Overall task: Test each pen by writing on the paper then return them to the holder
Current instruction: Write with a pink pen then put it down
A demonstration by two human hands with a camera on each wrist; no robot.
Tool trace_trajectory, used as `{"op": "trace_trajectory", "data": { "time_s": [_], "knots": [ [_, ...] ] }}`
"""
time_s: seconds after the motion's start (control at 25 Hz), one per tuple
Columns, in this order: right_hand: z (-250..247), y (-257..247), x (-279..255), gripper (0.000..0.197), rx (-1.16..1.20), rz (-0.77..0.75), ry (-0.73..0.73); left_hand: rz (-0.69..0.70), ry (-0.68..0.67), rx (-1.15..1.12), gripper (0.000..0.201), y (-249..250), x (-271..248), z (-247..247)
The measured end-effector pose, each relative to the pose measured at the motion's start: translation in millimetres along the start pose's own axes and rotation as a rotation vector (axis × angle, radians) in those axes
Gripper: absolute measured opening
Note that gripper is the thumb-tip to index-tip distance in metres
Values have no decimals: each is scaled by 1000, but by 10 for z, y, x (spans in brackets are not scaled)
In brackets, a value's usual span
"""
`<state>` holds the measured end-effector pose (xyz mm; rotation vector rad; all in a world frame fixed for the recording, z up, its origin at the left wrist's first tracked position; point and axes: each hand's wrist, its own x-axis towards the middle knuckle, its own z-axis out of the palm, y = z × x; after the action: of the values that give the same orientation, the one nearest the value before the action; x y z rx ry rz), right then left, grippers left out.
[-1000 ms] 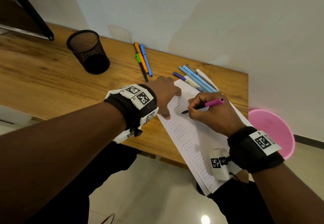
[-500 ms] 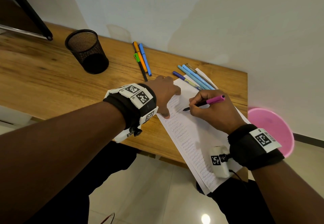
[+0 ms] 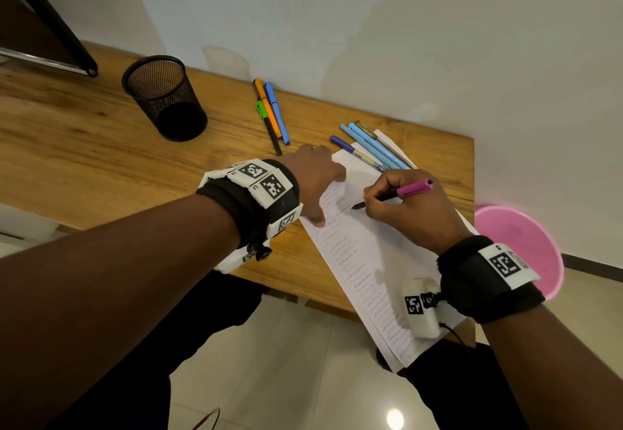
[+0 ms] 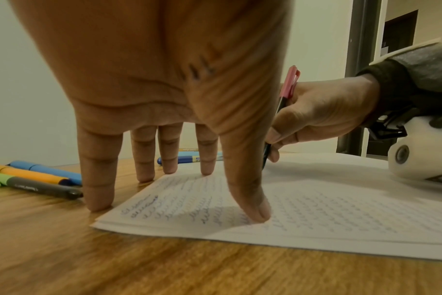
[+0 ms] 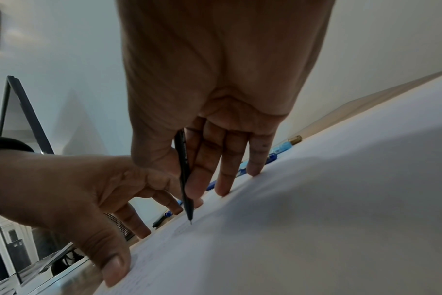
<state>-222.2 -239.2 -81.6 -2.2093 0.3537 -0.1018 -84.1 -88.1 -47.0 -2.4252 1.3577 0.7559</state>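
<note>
My right hand [image 3: 401, 209] grips a black pen with a pink cap [image 3: 404, 191] [image 4: 283, 103] [image 5: 184, 175], its tip touching the white paper [image 3: 377, 254] [image 4: 341, 209] [image 5: 316, 219], which carries rows of scribbles. My left hand [image 3: 317, 183] [image 4: 164, 99] [image 5: 71, 189] lies spread with straight fingers, thumb and two fingertips pressing on the paper's left edge. The black mesh holder [image 3: 165, 97] stands empty at the back left of the wooden desk [image 3: 84, 160]. Three pens, orange, blue and green-capped black [image 3: 271, 113] [image 4: 33, 179], lie beside it. Several blue pens [image 3: 371, 148] lie at the paper's top.
A pink bin [image 3: 519, 247] stands on the floor right of the desk. A dark monitor edge [image 3: 43, 18] occupies the far left corner. The wall runs close behind the desk. The paper overhangs the desk's near edge.
My right hand has slid the pen tip a short way to the right along a line near the top of the paper. My left hand has stayed in place.
</note>
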Motion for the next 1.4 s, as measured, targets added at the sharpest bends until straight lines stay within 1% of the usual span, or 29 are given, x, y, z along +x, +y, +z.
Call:
{"op": "trace_trajectory", "data": {
  "time_s": [0.16, 0.24, 0.28, 0.36, 0.48, 0.56, 0.64, 0.68, 0.72, 0.8, 0.84, 0.88, 1.04, 1.16, 1.24, 1.32, 1.4],
  "knots": [
    [-3, -25, 12, 2, 12, 6, 6, -4, 0, -2, 93, -3, 7, 4],
    [-34, -55, 20, 7, 100, 45, 46, 2, 4, -5, 92, -8, 8, 7],
    [-57, -72, 32, 8, 219, 88, 80, 4, 6, -9, 92, -14, 6, 9],
    [-124, -122, 76, 12, 553, 185, 148, 2, 12, -17, 92, -27, -6, 16],
    [-211, -191, 162, 26, 920, 205, 179, -5, 17, -26, 93, -29, -25, 33],
    [-256, -244, 209, 31, 1204, 237, 176, -10, 24, -29, 93, -22, -37, 39],
    [-288, -296, 224, 26, 1475, 306, 145, -13, 38, -44, 92, -24, -52, 47],
    [-317, -303, 222, 23, 1556, 317, 126, -11, 44, -49, 91, -19, -55, 42],
    [-343, -293, 214, 33, 1607, 312, 93, -10, 44, -49, 91, -16, -61, 38],
    [-389, -250, 204, 64, 1662, 285, 35, -9, 37, -42, 90, -14, -64, 30],
    [-405, -230, 203, 70, 1687, 274, 25, -10, 31, -43, 89, -13, -65, 28],
    [-413, -209, 201, 71, 1704, 269, 28, -13, 27, -46, 89, -13, -69, 27],
    [-413, -185, 181, 58, 1712, 268, 48, -15, 25, -55, 89, -13, -61, 25],
    [-422, -203, 197, 59, 1679, 261, 71, -15, 27, -51, 90, -13, -60, 34],
    [-442, -194, 231, 60, 1569, 296, 152, -18, 23, -45, 90, -9, -64, 36],
    [-453, -168, 245, 54, 1415, 343, 252, -21, 20, -43, 90, -6, -69, 31],
    [-451, -136, 225, 51, 1236, 387, 312, -19, 21, -45, 90, 3, -70, 22]
  ]
}}
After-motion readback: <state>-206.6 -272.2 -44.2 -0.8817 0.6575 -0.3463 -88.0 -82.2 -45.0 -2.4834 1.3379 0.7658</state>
